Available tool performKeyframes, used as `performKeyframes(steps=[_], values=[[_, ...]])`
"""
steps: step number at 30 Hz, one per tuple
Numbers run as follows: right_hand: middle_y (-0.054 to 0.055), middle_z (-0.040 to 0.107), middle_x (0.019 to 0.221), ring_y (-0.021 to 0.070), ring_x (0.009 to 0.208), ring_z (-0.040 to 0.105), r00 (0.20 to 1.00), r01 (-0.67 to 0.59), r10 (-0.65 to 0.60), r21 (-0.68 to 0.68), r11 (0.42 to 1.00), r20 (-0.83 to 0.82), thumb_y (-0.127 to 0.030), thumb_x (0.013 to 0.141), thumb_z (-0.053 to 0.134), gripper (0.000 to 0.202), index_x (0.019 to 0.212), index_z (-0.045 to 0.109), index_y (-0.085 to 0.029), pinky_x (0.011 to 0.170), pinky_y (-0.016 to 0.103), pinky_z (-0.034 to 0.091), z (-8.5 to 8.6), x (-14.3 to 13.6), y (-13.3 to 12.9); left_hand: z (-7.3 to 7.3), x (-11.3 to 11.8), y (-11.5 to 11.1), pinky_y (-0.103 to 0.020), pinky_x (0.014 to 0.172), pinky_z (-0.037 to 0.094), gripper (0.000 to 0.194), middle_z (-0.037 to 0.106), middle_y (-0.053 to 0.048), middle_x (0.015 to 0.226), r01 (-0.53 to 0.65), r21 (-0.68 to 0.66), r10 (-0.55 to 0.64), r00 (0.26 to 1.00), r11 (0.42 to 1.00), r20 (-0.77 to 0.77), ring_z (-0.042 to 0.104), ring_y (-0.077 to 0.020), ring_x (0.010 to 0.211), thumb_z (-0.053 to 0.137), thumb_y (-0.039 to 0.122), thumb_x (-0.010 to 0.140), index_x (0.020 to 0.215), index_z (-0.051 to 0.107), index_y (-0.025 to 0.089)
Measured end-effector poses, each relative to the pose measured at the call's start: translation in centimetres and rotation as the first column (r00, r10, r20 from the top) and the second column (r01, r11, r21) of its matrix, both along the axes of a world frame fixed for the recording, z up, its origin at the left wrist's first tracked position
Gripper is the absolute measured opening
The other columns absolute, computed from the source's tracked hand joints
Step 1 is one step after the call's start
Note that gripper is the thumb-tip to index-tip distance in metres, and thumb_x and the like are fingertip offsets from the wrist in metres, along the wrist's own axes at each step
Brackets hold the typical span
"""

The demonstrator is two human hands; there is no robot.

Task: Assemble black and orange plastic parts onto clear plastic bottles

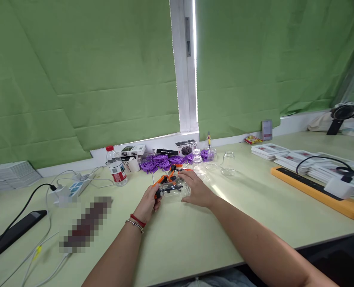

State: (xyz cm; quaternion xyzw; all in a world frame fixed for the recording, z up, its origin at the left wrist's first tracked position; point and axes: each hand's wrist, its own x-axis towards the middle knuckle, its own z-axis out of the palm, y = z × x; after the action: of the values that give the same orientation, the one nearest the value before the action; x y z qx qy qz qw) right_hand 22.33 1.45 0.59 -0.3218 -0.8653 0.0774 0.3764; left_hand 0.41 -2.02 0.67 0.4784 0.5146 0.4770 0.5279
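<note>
Fingers of the left hand [148, 201] are curled tight around the orange-and-black handles of a tool [165, 184], while the right hand [196, 190] lies with fingers spread and bent over a clear jar [174, 189], pinning it on its side on the table [194, 235]. The jar lies between the two hands, near the middle of the table, its mouth turned toward the left hand; the tool meets it there, though how exactly is too small to tell. Just behind the hands sits a heap of purple discs [161, 161], with more clear jars [205, 161] to its right, some upright and one tipped over. A water bottle [116, 167] with a red cap stands to the left of the discs, near a power strip [75, 186] and white cables. Far right, an orange tray [320, 193] lies beside stacks of white packets [287, 156]. A dark tablet [14, 233] rests at the left edge, and green blinds [84, 79] hang behind
</note>
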Motion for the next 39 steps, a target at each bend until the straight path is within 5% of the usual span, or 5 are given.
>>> performKeyframes(steps=[15,39], values=[[0.01,0.038,0.139,0.0277,0.125,0.04,0.994,-0.104,0.095,-0.187,0.977,-0.058,-0.035,0.059,0.076,0.084,0.133,0.039,-0.026,0.103,0.044,0.035,-0.13,0.62,-0.08,0.12,-0.08,-0.14,-0.019,0.034,0.018,0.043,0.038,0.009,0.049,-0.013,-0.037,0.013,1.0,0.999,-0.001,0.028,-0.0045,0.032,0.046,0.063,0.077,0.081,0.044,0.021],[0.009,0.042,0.136,0.0281,0.121,0.044,0.998,-0.064,0.053,-0.318,0.946,-0.045,-0.037,0.056,0.077,0.089,0.135,0.036,-0.025,0.1,0.043,0.037,0.0,0.82,-0.22,-0.49,-0.25,0.15,-0.019,0.034,0.018,0.042,0.041,0.008,0.052,0.009,-0.028,-0.01,0.998,1.0,-0.069,0.03,-0.0043,0.033,0.049,0.063,0.074,0.076,0.041,0.021]])
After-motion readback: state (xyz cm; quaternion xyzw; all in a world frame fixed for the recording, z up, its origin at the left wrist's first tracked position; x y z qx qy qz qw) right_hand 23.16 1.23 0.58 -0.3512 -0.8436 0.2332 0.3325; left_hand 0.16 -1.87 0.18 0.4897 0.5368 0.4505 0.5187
